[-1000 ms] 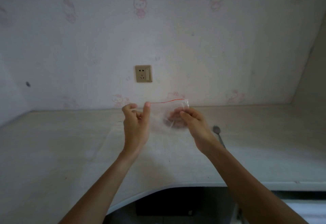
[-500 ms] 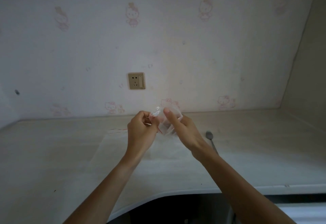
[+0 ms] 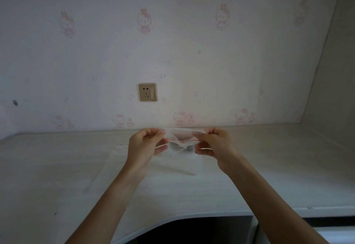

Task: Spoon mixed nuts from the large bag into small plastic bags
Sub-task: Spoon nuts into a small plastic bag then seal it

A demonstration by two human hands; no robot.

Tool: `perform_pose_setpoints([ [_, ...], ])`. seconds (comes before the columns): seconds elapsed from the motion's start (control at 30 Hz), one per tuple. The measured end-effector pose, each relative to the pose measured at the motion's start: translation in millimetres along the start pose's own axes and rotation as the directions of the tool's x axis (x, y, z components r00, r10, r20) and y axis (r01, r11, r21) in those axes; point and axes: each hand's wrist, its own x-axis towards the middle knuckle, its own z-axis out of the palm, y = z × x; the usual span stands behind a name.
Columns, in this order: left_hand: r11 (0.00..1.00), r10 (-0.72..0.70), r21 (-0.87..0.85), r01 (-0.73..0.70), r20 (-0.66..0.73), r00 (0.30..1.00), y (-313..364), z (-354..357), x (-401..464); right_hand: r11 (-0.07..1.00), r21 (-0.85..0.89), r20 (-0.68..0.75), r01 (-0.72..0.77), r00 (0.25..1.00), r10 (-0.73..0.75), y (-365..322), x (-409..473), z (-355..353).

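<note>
Left hand (image 3: 146, 145) and right hand (image 3: 213, 143) each pinch the small zip bag (image 3: 182, 142) in a narrow grip; sealing seems underway, nuts barely discernible inside.

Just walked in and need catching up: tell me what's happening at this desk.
A person holds a small clear plastic bag up over the desk, both hands pinching its top. The left hand grips one end of the red zip strip and the right hand the other, stretching it between them. Whether the bag holds nuts is unclear. Another clear bag lies flat on the desk beneath.
</note>
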Motion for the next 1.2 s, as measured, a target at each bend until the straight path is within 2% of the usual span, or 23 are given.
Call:
perform_pose_setpoints([
  [0.1, 0.948, -0.189, -0.235, 0.213, 0.123, 0.974, 2.1, -1.8, 0.6, 0.96, 0.257, 0.112, -0.11, 0.99, 0.083, 3.2, 4.4, -8.4],
  [0.17, 0.837, -0.323, -0.386, 0.388, 0.222, 0.92, 4.0, -0.9, 1.8, 0.904, 0.393, 0.14, -0.167, 0.983, 0.121, 6.8, 7.3, -10.0],
  [0.23, 0.738, -0.402, -0.441, 0.511, 0.321, 0.858, 5.5, 1.8, 1.8, 0.848, 0.485, 0.171, -0.214, 0.974, 0.148, 9.8, 10.0, -9.0],
  [0.33, 0.714, -0.429, -0.415, 0.564, 0.377, 0.821, 2.0, 7.3, 0.9, 0.814, 0.524, 0.232, -0.249, 0.962, 0.145, 14.9, 13.5, -7.6],
  [0.53, 0.781, -0.446, -0.314, 0.54, 0.325, 0.834, 0.4, 13.1, -1.6, 0.82, 0.511, 0.285, -0.257, 0.951, 0.12, 18.0, 9.6, 0.2],
  [0.7, 0.805, -0.421, -0.301, 0.511, 0.316, 0.85, 1.5, 8.8, -1.7, 0.843, 0.466, 0.261, -0.267, 0.952, 0.157, 17.0, 8.7, 0.0],
  [0.87, 0.749, -0.396, -0.384, 0.54, 0.395, 0.829, -6.7, 3.1, 0.0, 0.872, 0.422, 0.305, -0.247, 0.945, 0.12, 20.2, 4.7, -3.3],
  [0.97, 0.754, -0.323, -0.398, 0.523, 0.469, 0.822, -11.5, 1.3, 0.2, 0.872, 0.436, 0.308, -0.221, 0.947, 0.086, 23.6, 4.3, -4.9],
  [1.1, 0.922, -0.176, -0.231, 0.31, 0.462, 0.869, -12.8, 5.5, -4.2, 0.975, 0.219, 0.334, -0.04, 0.942, -0.036, 24.8, 1.0, -9.7],
  [1.2, 0.985, -0.072, -0.115, 0.132, 0.424, 0.903, -15.2, 7.3, -6.8, 0.993, 0.101, 0.287, 0.06, 0.954, -0.087, 23.2, -3.3, -8.1],
])
